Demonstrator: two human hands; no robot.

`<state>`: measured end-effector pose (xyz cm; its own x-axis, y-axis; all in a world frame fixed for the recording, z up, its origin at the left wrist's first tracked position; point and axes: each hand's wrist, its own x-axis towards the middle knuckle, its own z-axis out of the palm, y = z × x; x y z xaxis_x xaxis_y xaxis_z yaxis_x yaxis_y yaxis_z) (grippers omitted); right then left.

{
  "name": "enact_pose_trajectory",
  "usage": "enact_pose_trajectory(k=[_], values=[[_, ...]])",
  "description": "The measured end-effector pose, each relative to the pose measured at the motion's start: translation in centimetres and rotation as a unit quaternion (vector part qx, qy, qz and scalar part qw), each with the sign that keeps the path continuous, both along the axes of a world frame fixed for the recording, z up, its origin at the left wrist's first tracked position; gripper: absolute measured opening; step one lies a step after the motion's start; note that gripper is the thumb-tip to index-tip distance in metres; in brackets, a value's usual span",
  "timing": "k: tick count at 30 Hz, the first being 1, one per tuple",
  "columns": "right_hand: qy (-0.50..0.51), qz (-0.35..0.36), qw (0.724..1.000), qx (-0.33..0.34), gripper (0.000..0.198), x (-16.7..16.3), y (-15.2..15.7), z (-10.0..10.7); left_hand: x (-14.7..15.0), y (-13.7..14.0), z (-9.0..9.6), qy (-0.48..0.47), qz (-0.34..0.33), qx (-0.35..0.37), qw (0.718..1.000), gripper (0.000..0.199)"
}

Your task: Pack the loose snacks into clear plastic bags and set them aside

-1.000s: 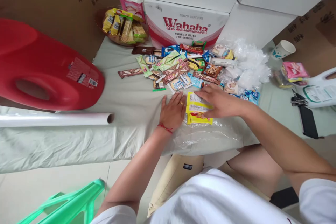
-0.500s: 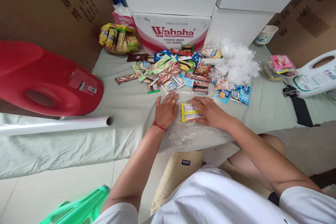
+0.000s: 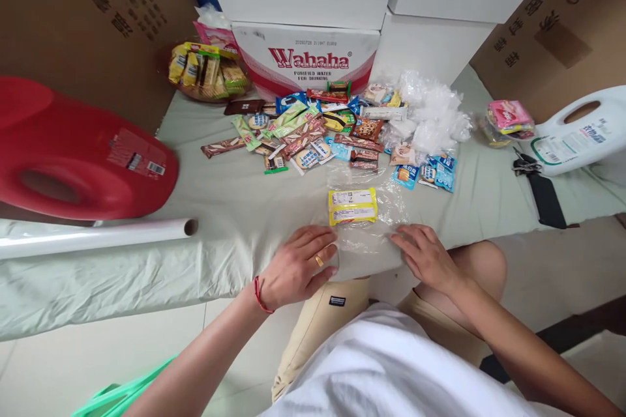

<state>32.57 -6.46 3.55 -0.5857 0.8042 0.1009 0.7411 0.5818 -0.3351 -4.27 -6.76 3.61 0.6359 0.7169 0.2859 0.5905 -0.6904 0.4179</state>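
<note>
A yellow snack packet (image 3: 352,206) with white label panels lies flat on a clear plastic sheet (image 3: 362,239), whose outline is hard to make out against the cloth. Below and left of the packet is my left hand (image 3: 303,264), palm down, fingers stretched and thumb apart, its fingertips at the sheet's left edge. My right hand (image 3: 430,257) is at the sheet's lower right edge, its fingers extended and slightly bent. Both hands are off the packet. Whether any fingertip pinches the thin film is not plain.
Behind lies a pile of wrapped snacks (image 3: 303,130), with crumpled clear plastic (image 3: 433,117) at its right. A snack basket (image 3: 210,91) and a red jug (image 3: 88,156) stand left, above a white roll (image 3: 98,238). A white jug (image 3: 577,133) and black phone (image 3: 546,201) lie right.
Both hands have drawn back toward my body, and the right has come off the yellow packet, which now shows fully. My view has shifted slightly.
</note>
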Motion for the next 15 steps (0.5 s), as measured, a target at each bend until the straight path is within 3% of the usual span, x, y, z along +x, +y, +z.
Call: enact_pose_trajectory(k=[5,11,15], values=[[0.075,-0.003,0.997,-0.021,0.032,-0.4,2.2,0.1,-0.8,-0.7,-2.0,0.074,0.056,0.008,0.996,0.052],[0.217,-0.038,0.973,-0.070,0.022,-0.8,5.1,2.1,-0.8,1.0,-0.7,0.108,0.093,0.004,0.990,0.073],[0.244,-0.096,0.957,-0.123,0.025,-0.7,7.6,2.6,-1.3,2.2,0.2,0.143,0.106,0.005,0.984,0.058]])
